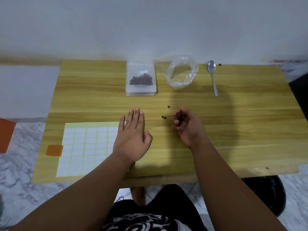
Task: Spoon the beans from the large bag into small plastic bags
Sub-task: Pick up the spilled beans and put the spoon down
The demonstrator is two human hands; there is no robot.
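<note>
Two hands rest on the tabletop (233,122): left hand (131,137) flat and open, right hand (186,125) cupped around several loose beans (179,120).

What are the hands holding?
The right hand has a few loose beans cupped in its curled fingers. The left hand lies flat and holds nothing.
</note>
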